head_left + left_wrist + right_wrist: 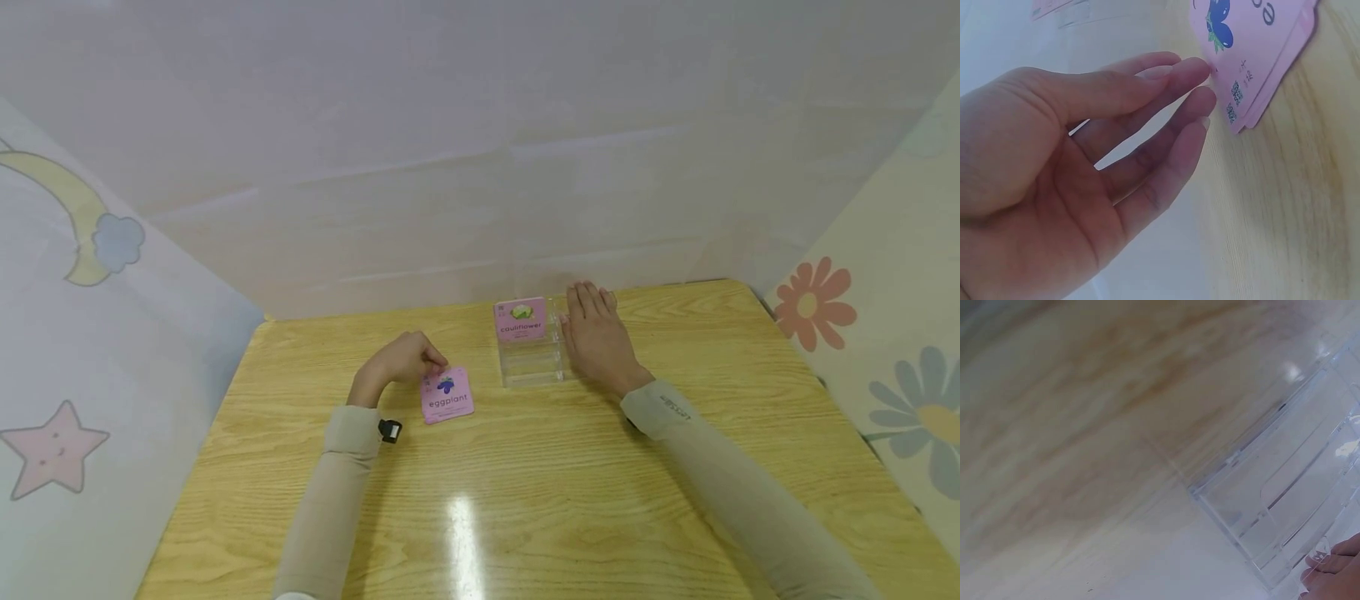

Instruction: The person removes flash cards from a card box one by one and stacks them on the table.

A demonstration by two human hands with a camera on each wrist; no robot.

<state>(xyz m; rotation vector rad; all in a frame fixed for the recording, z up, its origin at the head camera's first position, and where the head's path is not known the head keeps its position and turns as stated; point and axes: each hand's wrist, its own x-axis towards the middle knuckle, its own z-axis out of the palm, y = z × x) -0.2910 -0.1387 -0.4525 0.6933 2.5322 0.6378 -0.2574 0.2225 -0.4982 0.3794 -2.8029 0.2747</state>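
Observation:
A small stack of pink cards [447,407] lies on the table, its top card printed "eggplant" with a purple eggplant picture. My left hand [405,358] is at the stack's upper left edge; in the left wrist view its gently bent fingertips [1200,97] meet the edge of the cards [1260,62], and the thumb stays off them. To the right stands a clear plastic holder [531,371] with stepped tiers. A pink "cauliflower" card [521,319] sits in its back part. My right hand [596,337] lies with straight fingers along the holder's right side.
The wooden table [570,508] reaches back to a pale wall covering [480,208]. Side walls carry printed pictures: a moon [71,208] and a star [56,450] on the left, flowers [816,304] on the right. A black strap piece [389,430] shows at the left cuff.

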